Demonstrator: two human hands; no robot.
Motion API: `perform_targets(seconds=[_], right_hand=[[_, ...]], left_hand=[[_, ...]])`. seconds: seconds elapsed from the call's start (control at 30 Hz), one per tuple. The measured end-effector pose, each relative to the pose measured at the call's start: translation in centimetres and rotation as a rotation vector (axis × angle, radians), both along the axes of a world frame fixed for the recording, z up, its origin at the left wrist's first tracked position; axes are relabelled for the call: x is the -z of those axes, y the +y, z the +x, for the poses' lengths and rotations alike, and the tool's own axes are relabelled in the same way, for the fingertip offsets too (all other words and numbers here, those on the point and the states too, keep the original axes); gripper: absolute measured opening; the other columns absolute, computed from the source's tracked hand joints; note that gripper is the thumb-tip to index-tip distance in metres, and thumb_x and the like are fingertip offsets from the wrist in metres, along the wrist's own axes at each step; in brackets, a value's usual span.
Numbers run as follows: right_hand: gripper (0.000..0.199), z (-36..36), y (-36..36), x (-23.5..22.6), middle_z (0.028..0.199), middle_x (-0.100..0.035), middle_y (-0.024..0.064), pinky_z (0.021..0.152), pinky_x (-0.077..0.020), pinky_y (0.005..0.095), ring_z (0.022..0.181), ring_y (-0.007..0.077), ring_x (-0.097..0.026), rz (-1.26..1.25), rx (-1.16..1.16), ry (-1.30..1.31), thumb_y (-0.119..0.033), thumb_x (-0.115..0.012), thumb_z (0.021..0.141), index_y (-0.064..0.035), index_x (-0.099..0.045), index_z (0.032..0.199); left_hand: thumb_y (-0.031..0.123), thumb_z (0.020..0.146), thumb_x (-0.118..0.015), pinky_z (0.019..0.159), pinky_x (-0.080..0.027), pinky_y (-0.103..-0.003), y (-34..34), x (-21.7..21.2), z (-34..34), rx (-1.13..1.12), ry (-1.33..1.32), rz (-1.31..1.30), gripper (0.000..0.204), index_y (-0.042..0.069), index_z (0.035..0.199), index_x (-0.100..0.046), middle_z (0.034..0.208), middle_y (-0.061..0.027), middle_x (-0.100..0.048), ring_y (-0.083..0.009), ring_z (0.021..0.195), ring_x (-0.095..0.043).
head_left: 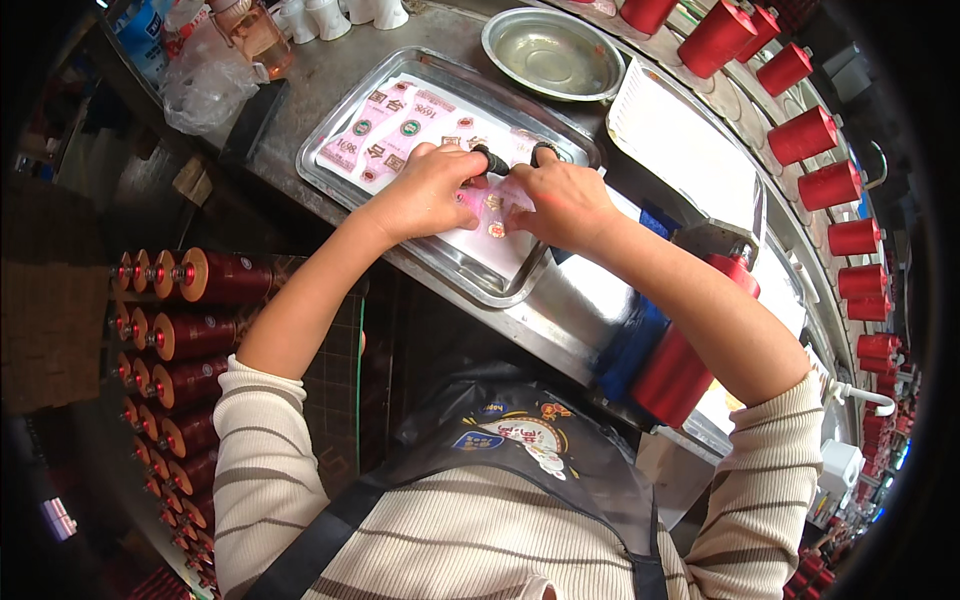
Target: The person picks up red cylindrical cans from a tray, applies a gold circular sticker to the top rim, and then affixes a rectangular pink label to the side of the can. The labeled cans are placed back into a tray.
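A metal tray holds several pink-and-white printed label sheets. Over its near side, both hands meet at one pink printed label. My left hand is closed on the label's left side, thumb below. My right hand pinches the right side, fingers bent. Black covers sit on a fingertip of each hand. Part of the label is hidden beneath the fingers. To the right, under my right forearm, a shiny red bottle-like cylinder lies beside a blue surface.
A metal bowl and a white tray stand beyond the metal tray. Red cylinders line a curved rack at right. Stacked red cylinders with tan ends stand at left. A plastic bag and white cups are at far left.
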State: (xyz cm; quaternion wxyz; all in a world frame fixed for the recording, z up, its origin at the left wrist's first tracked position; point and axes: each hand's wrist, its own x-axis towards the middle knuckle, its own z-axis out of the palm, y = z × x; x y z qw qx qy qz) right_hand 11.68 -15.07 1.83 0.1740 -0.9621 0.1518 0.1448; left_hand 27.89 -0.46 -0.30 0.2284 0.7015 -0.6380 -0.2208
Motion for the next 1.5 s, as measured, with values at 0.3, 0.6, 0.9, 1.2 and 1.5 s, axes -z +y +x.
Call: perform_targets(seconds=[0.3, 0.6, 0.9, 1.2, 1.5], right_hand=[[0.051, 0.1, 0.0, 0.0, 0.113, -0.061, 0.0174, 0.081, -0.0558, 0.0447, 0.099, 0.0347, -0.069, 0.013, -0.014, -0.037, -0.044, -0.082, 0.075, -0.0082, -0.069, 0.109], [0.043, 0.0, 0.5, 0.4, 0.101, -0.064, 0.0132, 0.079, -0.0550, 0.0443, 0.095, 0.0334, -0.068, -0.001, -0.009, -0.084, -0.029, -0.078, 0.077, -0.0120, -0.068, 0.115], [0.034, 0.9, 0.5, 2.0, 0.098, -0.064, 0.0130, 0.081, -0.0539, 0.0431, 0.097, 0.0330, -0.066, 0.162, 0.084, -0.269, -0.024, -0.075, 0.076, -0.0192, -0.075, 0.109], [0.030, 3.5, -0.7, 3.0, 0.094, -0.061, 0.0176, 0.086, -0.0499, 0.0398, 0.102, 0.0345, -0.060, 0.380, 0.093, -0.226, -0.029, -0.076, 0.073, -0.0149, -0.077, 0.099], [0.024, 4.0, -0.7, 3.6, 0.098, -0.063, 0.0195, 0.089, -0.0487, 0.0390, 0.105, 0.0332, -0.059, 0.401, 0.079, -0.191, -0.028, -0.076, 0.072, -0.0090, -0.075, 0.087]], left_hand=[[0.011, 0.071, -0.076, 0.091, -0.040, -0.044, -0.2, 1.3, 0.2, -0.078, 0.096, -0.025, 0.031, 0.006, 0.096, -0.058, 0.089, -0.0080, -0.069, -0.0311, 0.096, -0.064], [0.002, 0.082, -0.062, 0.088, -0.041, -0.049, -1.5, 1.8, -0.1, -0.121, -0.025, 0.043, 0.019, 0.005, 0.099, -0.054, 0.086, -0.0111, -0.069, -0.0336, 0.096, -0.064], [-0.001, 0.083, -0.059, 0.079, -0.048, -0.046, -0.7, 1.5, -0.1, -0.212, 0.170, 0.030, 0.015, 0.000, 0.092, -0.048, 0.083, -0.0142, -0.068, -0.0365, 0.083, -0.067], [0.003, 0.084, -0.062, 0.079, -0.049, -0.048, 0.0, 1.2, -0.2, -0.251, 0.266, 0.010, 0.021, 0.000, 0.095, -0.045, 0.083, -0.0169, -0.069, -0.0391, 0.084, -0.067], [0.003, 0.082, -0.067, 0.076, -0.053, -0.045, 0.3, 1.9, -0.5, -0.230, 0.238, -0.105, 0.024, 0.000, 0.096, -0.047, 0.085, -0.0179, -0.069, -0.0387, 0.086, -0.068]])
